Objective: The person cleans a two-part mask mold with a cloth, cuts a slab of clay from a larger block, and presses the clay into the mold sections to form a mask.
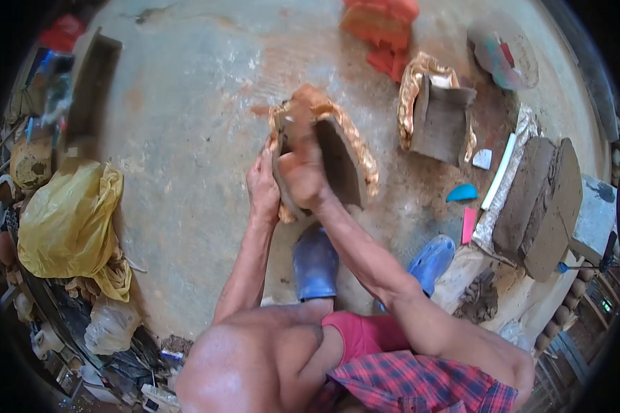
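Hands on the clay mould above the concrete floor: left hand grips its edge, right hand presses clenched fingers inside; another mould stands nearby.

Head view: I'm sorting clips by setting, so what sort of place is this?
Probably an informal pottery or clay workshop, worked on the floor. Both hands, left hand and right hand, grip a brown box-shaped clay piece; a similar clay box and grey clay slabs lie on the stained concrete floor.
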Demonstrator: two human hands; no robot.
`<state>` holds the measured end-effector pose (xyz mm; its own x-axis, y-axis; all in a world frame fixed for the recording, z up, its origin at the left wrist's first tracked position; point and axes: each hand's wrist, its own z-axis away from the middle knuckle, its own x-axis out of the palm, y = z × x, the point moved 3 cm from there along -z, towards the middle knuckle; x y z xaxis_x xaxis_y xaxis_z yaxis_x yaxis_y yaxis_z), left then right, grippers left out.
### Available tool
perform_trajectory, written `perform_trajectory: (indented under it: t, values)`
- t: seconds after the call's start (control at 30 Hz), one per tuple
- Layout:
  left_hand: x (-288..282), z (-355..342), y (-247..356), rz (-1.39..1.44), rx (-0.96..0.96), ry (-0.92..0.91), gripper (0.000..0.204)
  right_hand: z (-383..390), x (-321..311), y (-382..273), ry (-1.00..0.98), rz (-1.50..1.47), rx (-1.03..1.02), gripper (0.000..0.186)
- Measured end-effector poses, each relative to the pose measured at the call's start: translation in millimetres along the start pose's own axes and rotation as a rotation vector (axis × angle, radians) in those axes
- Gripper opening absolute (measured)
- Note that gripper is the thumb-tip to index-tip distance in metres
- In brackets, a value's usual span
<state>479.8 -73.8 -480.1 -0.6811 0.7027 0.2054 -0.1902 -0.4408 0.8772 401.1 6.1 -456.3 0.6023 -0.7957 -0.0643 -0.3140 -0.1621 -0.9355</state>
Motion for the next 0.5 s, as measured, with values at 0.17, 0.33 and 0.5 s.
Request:
perform_trajectory:
  t: [0.17, 0.33, 0.5]
  values:
    - [18, 7, -8, 0.025, 0.073, 0.037, 0.046, -12, -8, -2, -0.042, -0.08, 0.009, 0.08]
    - [40, 12, -2, -0.01, -0.024, 0.093, 0.044, -42, -56, -13, 0.167, 0.35, -0.395, 0.069]
    - [60, 12, 5, -0.043, 0.119, 0.177, 0.046, -41, -58, 13, 0.146, 0.541, -0.414, 0.067]
